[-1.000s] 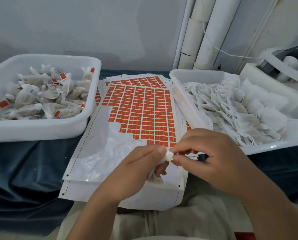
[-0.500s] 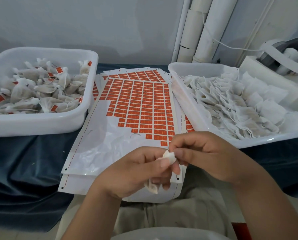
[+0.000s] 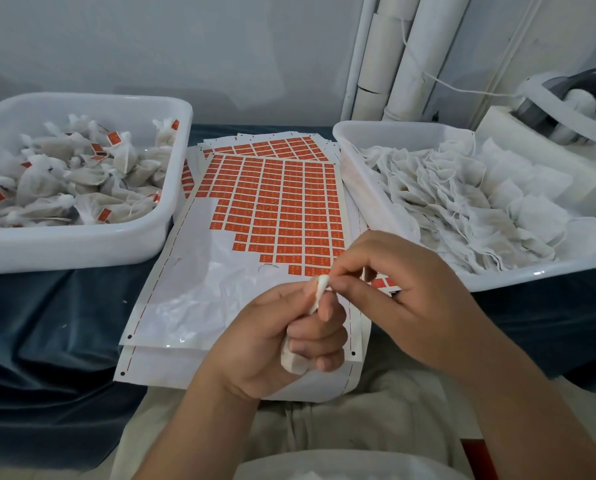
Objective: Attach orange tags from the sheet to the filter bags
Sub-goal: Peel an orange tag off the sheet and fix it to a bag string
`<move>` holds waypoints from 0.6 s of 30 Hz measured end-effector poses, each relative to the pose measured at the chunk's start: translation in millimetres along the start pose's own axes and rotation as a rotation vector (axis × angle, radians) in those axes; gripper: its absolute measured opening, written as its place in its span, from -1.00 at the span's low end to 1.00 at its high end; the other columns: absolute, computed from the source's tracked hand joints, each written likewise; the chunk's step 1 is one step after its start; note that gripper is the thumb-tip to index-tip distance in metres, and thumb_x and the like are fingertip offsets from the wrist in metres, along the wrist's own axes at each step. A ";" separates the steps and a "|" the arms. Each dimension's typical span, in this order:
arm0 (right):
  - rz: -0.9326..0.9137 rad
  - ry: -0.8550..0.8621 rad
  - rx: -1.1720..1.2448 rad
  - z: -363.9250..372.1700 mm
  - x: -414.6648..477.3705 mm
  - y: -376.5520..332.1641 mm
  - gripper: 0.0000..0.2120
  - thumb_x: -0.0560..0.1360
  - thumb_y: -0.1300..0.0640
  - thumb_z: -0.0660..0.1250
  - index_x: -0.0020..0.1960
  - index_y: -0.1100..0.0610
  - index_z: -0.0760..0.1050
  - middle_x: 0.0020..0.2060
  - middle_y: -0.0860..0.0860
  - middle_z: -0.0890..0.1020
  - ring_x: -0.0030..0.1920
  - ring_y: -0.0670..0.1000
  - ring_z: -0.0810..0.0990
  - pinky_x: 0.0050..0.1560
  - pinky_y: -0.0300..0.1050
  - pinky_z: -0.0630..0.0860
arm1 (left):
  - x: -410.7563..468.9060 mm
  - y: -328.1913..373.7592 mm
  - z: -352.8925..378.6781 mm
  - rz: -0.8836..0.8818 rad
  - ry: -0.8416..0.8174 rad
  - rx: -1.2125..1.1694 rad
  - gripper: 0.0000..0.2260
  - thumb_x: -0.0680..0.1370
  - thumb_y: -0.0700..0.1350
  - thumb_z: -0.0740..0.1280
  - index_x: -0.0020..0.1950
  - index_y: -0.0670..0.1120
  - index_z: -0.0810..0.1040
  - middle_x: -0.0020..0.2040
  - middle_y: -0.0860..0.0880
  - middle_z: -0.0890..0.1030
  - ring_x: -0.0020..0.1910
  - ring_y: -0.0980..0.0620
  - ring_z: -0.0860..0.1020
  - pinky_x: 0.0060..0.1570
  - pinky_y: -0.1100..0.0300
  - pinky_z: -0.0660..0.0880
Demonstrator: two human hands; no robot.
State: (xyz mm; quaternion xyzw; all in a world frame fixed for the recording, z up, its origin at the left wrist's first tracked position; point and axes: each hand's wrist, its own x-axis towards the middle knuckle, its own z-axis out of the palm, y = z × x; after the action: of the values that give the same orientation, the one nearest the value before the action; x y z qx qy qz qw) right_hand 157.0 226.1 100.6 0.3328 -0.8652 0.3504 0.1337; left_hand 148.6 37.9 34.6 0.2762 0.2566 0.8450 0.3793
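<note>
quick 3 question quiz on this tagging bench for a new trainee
1. True or false: the left hand grips a filter bag while the right hand pinches its top.
2. What fills the right tub?
3. Where do the tagged bags lie? A) the left tub; B) the right tub; C) neither tub.

Key: 1 true; 2 untagged filter bags; 3 A.

Blue-draped table [image 3: 54, 317], left tub [image 3: 82, 249], right tub [image 3: 532, 279], tag sheets [image 3: 276, 202] between
</note>
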 end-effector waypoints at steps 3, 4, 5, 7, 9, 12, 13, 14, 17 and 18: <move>-0.008 0.109 -0.059 4.9 0.9 -0.6 -0.87 0.60 0.01 0.35 0.00 0.02 0.64 -0.14 -0.20 0.61 -0.06 -0.18 0.57 0.01 -0.40 0.40 | -1.6 2.2 -0.7 0.010 0.039 -0.003 -0.76 0.75 -0.08 0.18 0.02 -0.13 0.58 -0.33 0.07 0.31 -0.38 0.15 0.29 -0.16 0.25 0.53; -0.018 0.132 -0.090 4.7 0.9 -0.4 -0.87 0.59 0.01 0.36 0.00 0.03 0.65 -0.13 -0.19 0.62 -0.07 -0.20 0.57 0.02 -0.41 0.40 | -2.1 2.5 -1.3 0.010 0.054 0.009 -0.76 0.75 -0.08 0.18 0.02 -0.13 0.58 -0.33 0.07 0.31 -0.38 0.16 0.31 -0.16 0.24 0.53; -0.043 0.135 -0.138 4.1 0.8 -0.1 -0.85 0.60 0.03 0.37 0.00 0.06 0.67 -0.13 -0.16 0.64 -0.06 -0.19 0.57 0.04 -0.40 0.41 | -2.3 2.5 -1.8 0.010 0.066 0.021 -0.77 0.74 -0.07 0.20 0.02 -0.12 0.59 -0.33 0.07 0.31 -0.38 0.18 0.35 -0.16 0.24 0.53; -0.114 0.092 -0.221 2.1 -0.1 1.6 -0.83 0.63 0.08 0.35 0.04 0.12 0.70 -0.10 -0.09 0.68 -0.06 -0.14 0.58 0.06 -0.32 0.45 | -2.5 2.2 -2.5 0.010 0.078 0.040 -0.78 0.74 -0.06 0.22 0.02 -0.12 0.60 -0.33 0.08 0.34 -0.36 0.21 0.42 -0.16 0.24 0.53; -0.152 0.037 -0.235 -1.1 -1.6 2.6 -0.82 0.65 0.14 0.32 0.07 0.16 0.69 -0.10 -0.04 0.68 -0.08 -0.08 0.59 0.02 -0.19 0.51 | -3.0 2.1 -3.1 0.010 0.082 0.076 -0.77 0.73 -0.05 0.23 0.02 -0.11 0.62 -0.32 0.12 0.41 -0.35 0.22 0.44 -0.15 0.24 0.53; -0.164 -0.039 -0.233 -5.3 -3.2 0.3 -0.80 0.68 0.16 0.27 0.08 0.16 0.68 -0.12 -0.04 0.65 -0.11 -0.03 0.58 -0.04 -0.07 0.51 | -5.4 4.6 -4.4 0.013 0.110 0.193 -0.75 0.73 0.00 0.24 0.01 -0.07 0.63 -0.31 0.15 0.46 -0.35 0.21 0.45 -0.15 0.24 0.53; -0.160 -0.057 -0.232 -5.9 -3.2 -0.8 -0.79 0.68 0.15 0.26 0.09 0.14 0.68 -0.12 -0.04 0.65 -0.12 -0.03 0.58 -0.05 -0.07 0.50 | -6.6 6.5 -5.1 0.017 0.130 0.249 -0.75 0.73 0.02 0.24 0.00 -0.06 0.64 -0.32 0.16 0.46 -0.36 0.21 0.44 -0.15 0.24 0.52; -0.150 -0.066 -0.226 -6.3 -2.8 -1.8 -0.78 0.68 0.13 0.26 0.09 0.13 0.69 -0.13 -0.05 0.65 -0.12 -0.03 0.58 -0.05 -0.08 0.50 | -8.1 8.7 -5.7 0.022 0.154 0.316 -0.74 0.72 0.04 0.25 -0.01 -0.04 0.65 -0.32 0.17 0.46 -0.36 0.20 0.43 -0.15 0.23 0.52; -0.130 -0.099 -0.231 -7.1 -1.7 -3.2 -0.75 0.68 0.10 0.25 0.08 0.12 0.71 -0.14 -0.06 0.67 -0.12 -0.04 0.59 -0.07 -0.08 0.51 | -13.4 15.1 -7.6 0.018 0.237 0.523 -0.71 0.69 0.14 0.28 -0.05 0.01 0.67 -0.34 0.15 0.42 -0.35 0.14 0.39 -0.14 0.17 0.51; -0.144 -0.114 -0.254 -6.9 -1.6 -3.2 -0.74 0.68 0.09 0.25 0.06 0.12 0.72 -0.15 -0.06 0.68 -0.13 -0.04 0.59 -0.07 -0.07 0.52 | -15.4 17.2 -8.2 -0.001 0.263 0.580 -0.69 0.68 0.16 0.28 -0.06 0.01 0.68 -0.34 0.12 0.41 -0.35 0.12 0.39 -0.14 0.16 0.52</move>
State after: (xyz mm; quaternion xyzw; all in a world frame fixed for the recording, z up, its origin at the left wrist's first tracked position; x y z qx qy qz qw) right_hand 160.3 229.9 106.5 0.3936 -0.8826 0.2085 0.1501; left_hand 143.2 14.1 35.5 0.2609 0.5338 0.7649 0.2486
